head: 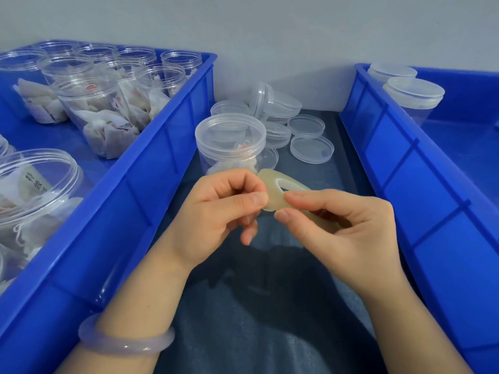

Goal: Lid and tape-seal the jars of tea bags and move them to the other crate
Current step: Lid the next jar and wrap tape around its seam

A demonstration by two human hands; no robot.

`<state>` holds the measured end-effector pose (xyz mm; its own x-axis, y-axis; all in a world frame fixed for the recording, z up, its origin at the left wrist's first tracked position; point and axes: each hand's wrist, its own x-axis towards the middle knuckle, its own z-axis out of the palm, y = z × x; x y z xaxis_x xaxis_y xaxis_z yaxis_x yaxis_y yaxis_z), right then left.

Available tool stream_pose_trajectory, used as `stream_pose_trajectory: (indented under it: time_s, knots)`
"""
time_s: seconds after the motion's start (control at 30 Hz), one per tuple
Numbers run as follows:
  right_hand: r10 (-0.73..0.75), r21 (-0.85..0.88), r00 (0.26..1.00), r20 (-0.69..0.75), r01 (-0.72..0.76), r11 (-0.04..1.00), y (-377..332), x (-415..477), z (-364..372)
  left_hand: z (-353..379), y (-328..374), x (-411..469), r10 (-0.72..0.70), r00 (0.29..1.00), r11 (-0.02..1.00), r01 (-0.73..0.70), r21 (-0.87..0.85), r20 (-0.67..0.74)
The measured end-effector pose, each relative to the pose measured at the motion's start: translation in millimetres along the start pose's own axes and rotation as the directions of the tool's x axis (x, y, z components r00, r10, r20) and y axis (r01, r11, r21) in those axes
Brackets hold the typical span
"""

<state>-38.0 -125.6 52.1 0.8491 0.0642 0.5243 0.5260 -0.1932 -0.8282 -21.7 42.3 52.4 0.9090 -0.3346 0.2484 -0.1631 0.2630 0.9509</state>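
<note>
A pale roll of clear tape [272,184] is held over the dark mat between the two crates. My right hand [340,222] grips the roll from the right, and the thumb and forefinger of my left hand [224,209] pinch at its near edge. Just beyond the hands stands a clear jar of tea bags [229,141] with its lid on. The left blue crate [162,163] holds several open jars of tea bags [91,114]. Two lidded jars [413,98] stand at the far end of the right blue crate [405,168].
A heap of loose clear lids [305,133] lies on the mat behind the lidded jar. A grey wall closes off the back. A pale bangle [127,338] sits on my left wrist. The crate walls hem the mat in on both sides.
</note>
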Motion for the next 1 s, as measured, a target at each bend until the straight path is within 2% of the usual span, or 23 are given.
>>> stream_pose_trajectory:
  time_s: [0.13, 0.23, 0.3, 0.33, 0.4, 0.43, 0.47, 0.67, 0.83, 0.9, 1.0]
  knots:
    - [0.010, 0.086, 0.999, -0.040, -0.006, 0.996, -4.2, 0.7, -2.0, 1.0, 0.6, 3.0, -0.051, 0.996, 0.966, 0.032, -0.258, -0.067]
    - [-0.032, 0.091, 0.998, -0.054, 0.037, 0.995, -7.2, 0.0, 0.7, 0.7, -2.4, 3.3, 0.016, 0.997, 0.970, -0.033, -0.240, -0.073]
    - [-0.021, 0.035, 0.997, -0.070, 0.023, 0.999, -5.9, 0.3, 1.4, 0.8, -2.8, -0.5, 0.113, 0.993, 0.990, -0.114, -0.084, -0.022]
    - [-0.022, -0.017, 0.997, -0.070, 0.021, 1.000, -5.0, 0.5, 1.0, 0.8, -2.9, -2.7, 0.152, 0.988, 0.984, -0.152, 0.091, 0.003]
    - [-0.037, -0.121, 0.998, -0.044, 0.032, 0.992, -3.1, 0.5, -0.2, 1.2, -3.1, -3.3, 0.203, 0.979, 0.881, -0.187, 0.434, 0.011]
    - [-0.039, -0.146, 0.999, -0.030, 0.034, 0.989, -2.5, 0.8, -0.8, 2.0, -2.6, -2.8, 0.205, 0.979, 0.841, -0.174, 0.512, -0.003]
    - [-0.040, -0.152, 0.999, -0.013, 0.038, 0.988, -2.0, 1.1, -1.6, 2.6, -2.1, -2.3, 0.196, 0.980, 0.839, -0.156, 0.521, -0.022]
    - [-0.052, -0.066, 0.997, 0.050, 0.055, 0.996, -1.5, 2.5, -3.6, -1.5, -1.4, -0.2, 0.159, 0.987, 0.918, -0.134, 0.372, -0.036]
    - [-0.044, 0.048, 0.999, -0.007, 0.044, 0.998, -7.2, 3.0, -2.8, -0.3, -2.3, 1.9, 0.103, 0.993, 0.993, -0.106, -0.050, -0.053]
    - [-0.026, 0.107, 1.000, 0.000, 0.026, 0.994, -8.3, 2.8, -3.8, -0.4, -1.5, 2.7, 0.101, 0.994, 0.968, -0.110, -0.227, -0.051]
    - [0.004, 0.156, 1.000, 0.005, -0.005, 0.988, -7.9, 2.5, -5.9, -2.1, 0.0, 2.5, 0.134, 0.991, 0.912, -0.120, -0.393, 0.008]
